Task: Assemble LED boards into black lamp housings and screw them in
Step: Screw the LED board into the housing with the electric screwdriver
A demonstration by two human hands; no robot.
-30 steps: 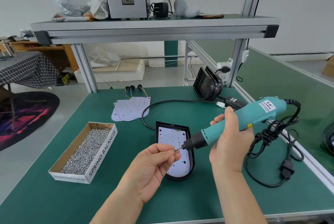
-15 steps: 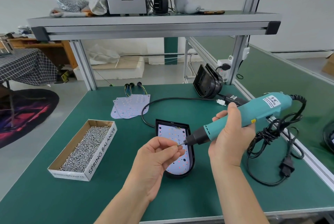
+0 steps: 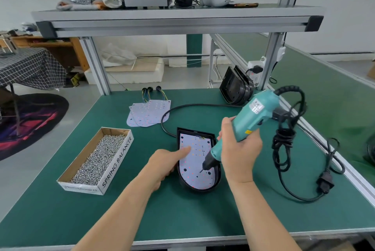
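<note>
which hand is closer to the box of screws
Left. The left hand presses on the LED board, just right of the box of screws. The right hand grips the electric screwdriver over the far side of the black housing.

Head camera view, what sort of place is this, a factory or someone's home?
Probably a small assembly workshop rather than a home: a green-matted workbench with an aluminium frame, an open box of screws in bulk, and a corded electric screwdriver gripped in the right hand.
</note>
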